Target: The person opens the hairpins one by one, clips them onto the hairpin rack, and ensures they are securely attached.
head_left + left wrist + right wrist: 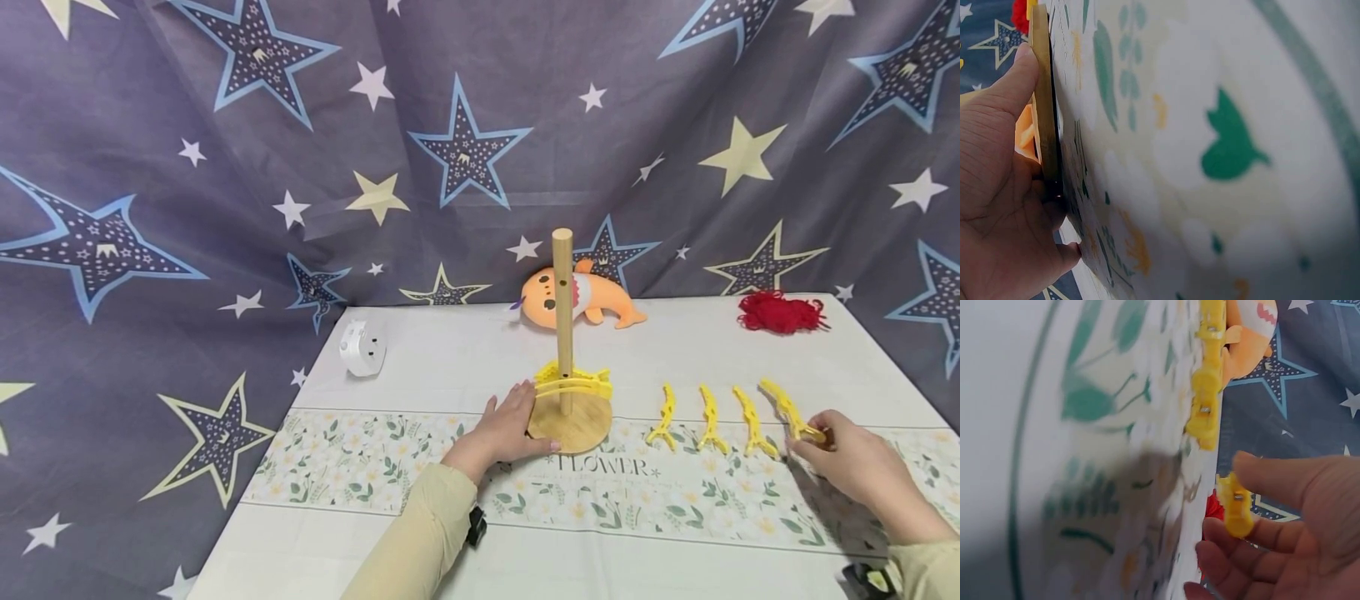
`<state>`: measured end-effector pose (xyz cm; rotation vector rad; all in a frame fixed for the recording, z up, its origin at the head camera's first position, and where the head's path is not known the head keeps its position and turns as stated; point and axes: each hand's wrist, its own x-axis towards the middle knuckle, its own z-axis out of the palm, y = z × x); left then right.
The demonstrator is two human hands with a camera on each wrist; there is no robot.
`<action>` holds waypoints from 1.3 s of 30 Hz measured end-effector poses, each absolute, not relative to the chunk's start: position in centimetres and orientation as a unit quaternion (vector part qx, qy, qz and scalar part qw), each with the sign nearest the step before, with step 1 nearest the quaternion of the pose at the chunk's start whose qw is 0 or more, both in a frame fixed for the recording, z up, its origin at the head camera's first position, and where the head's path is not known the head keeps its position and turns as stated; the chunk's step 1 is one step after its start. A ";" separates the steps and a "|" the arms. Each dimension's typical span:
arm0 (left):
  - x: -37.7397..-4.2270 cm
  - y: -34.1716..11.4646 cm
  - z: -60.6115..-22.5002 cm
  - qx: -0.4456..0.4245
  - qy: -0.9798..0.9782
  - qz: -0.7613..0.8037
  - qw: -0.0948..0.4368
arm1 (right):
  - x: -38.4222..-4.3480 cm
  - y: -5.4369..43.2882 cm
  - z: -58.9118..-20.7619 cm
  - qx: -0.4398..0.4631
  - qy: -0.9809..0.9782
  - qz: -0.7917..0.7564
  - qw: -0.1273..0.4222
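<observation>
A soft shadow (831, 502) lies below the right hand (862, 462) in even light; wrist views blur the near tablecloth (1179, 219).

- Purple-grey fabric backdrop (337, 133), lightly creased, printed with blue-edged, cream and white stars (470, 154).
- White-covered table (450, 350), crossed by a floral band (585, 504) with green leaves, lettered "FLOWER".
- Soft, even light across the tabletop.

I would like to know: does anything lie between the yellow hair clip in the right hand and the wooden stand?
Yes, three other yellow hair clips lie in a row on the table, between the held clip and the wooden stand. Nothing visible rises above them there. The left hand is at the stand's opposite side.
</observation>
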<state>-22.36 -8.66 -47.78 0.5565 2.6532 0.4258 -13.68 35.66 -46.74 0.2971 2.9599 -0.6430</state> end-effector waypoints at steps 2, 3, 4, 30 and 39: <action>-22.3 -8.6 -47.6 0.200 0.947 0.154 0.197 | -13.6 35.2 -46.4 0.098 0.970 -0.223 0.018; -22.2 -8.6 -47.5 0.200 0.947 0.156 0.197 | -13.6 34.9 -46.2 0.097 0.969 -0.228 0.003; -22.2 -8.6 -47.4 0.201 0.947 0.156 0.196 | -13.6 34.6 -46.0 0.095 0.967 -0.235 -0.013; -22.2 -8.7 -47.2 0.203 0.947 0.158 0.192 | -14.6 26.3 -42.7 -0.087 0.926 -0.272 -0.247; -22.1 -8.6 -47.1 0.203 0.946 0.159 0.195 | -15.7 23.0 -42.0 -0.100 0.910 -0.282 -0.287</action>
